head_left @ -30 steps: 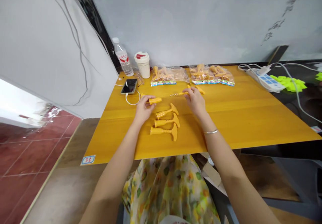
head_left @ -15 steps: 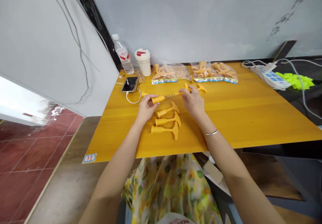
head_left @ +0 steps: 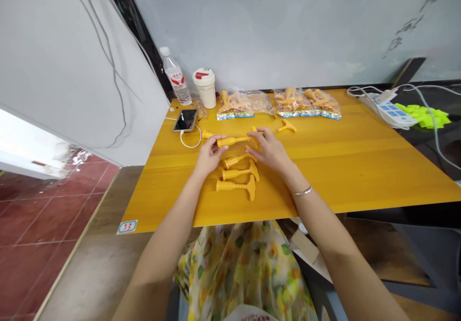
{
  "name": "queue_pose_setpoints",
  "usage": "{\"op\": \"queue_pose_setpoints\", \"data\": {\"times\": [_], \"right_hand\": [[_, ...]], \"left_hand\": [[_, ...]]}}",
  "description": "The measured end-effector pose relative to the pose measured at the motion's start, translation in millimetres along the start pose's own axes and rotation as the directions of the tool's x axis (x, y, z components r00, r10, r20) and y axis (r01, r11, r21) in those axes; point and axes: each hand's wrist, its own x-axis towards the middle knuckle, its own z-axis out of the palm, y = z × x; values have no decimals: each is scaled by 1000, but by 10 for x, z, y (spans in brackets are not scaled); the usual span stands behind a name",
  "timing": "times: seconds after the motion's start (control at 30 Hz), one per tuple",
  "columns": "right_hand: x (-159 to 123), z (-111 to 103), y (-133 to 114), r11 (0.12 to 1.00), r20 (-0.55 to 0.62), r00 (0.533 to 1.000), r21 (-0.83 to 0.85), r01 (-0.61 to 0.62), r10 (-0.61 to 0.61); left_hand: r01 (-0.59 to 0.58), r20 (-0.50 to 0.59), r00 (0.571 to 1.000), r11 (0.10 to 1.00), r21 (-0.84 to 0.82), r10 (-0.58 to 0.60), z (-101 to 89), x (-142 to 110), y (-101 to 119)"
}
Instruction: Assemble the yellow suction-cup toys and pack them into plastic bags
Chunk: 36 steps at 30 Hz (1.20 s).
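Note:
My left hand (head_left: 209,155) grips the ribbed yellow sleeve (head_left: 224,141) of a corkscrew between thumb and fingers. At the other end my right hand (head_left: 269,149) is closed around its T-shaped handle (head_left: 255,141), partly hidden by the fingers. The handle's twisted shaft meets the sleeve, and no metal spiral shows between them. Nearer me, a top corkscrew (head_left: 236,160), a middle corkscrew (head_left: 237,172) and a bottom corkscrew (head_left: 236,186) lie in a column, each with its sleeve on. Beyond my hands lie a loose sleeve (head_left: 206,134) and a loose T-handle with a metal screw (head_left: 287,126).
Clear bags of yellow parts (head_left: 237,104) and more bags (head_left: 306,102) line the back edge. A phone (head_left: 186,120) on a white cable, a cup (head_left: 205,90) and a water bottle (head_left: 176,78) stand back left. A power strip (head_left: 391,112) lies at the right.
My right hand has moved left, bringing the handle up to the sleeve. The metal spiral that showed between them is now out of sight. My left hand has hardly moved.

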Motion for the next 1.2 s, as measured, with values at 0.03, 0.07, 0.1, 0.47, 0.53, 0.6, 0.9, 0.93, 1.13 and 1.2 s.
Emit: {"op": "queue_pose_setpoints", "data": {"times": [0.03,0.07,0.1,0.47,0.53,0.6,0.9,0.93,1.13,1.2], "right_hand": [[4,-14,19,1000,18,1000,-13,0,0],[8,-24,35,1000,29,1000,-24,-8,9],[12,-29,48,999,34,999,-29,-20,21],[77,101,12,678,251,916,616,-401,314],[69,143,10,674,158,923,642,-366,350],[50,162,3,704,77,935,637,-312,345],[3,-42,2,896,182,978,413,-166,98],[12,-46,13,915,185,977,367,-168,105],[33,-20,12,917,358,915,273,-292,185],[6,-5,-8,869,443,885,373,-326,142]], "left_hand": [[1,5,1000,1000,4,-1,-8,3,-4],[0,15,1000,1000,10,0,-16,4,-4],[-7,25,1000,1000,14,7,-23,3,3],[-145,56,988,989,22,144,-30,-33,132],[-49,84,995,997,-64,55,-6,-22,85],[63,150,988,988,-138,-42,4,-10,44],[117,148,985,973,-200,-89,-70,14,82],[96,143,987,978,-186,-69,-71,10,86],[-89,105,990,996,-13,90,-77,-32,88],[-118,103,988,993,6,117,-100,-41,83]]}}
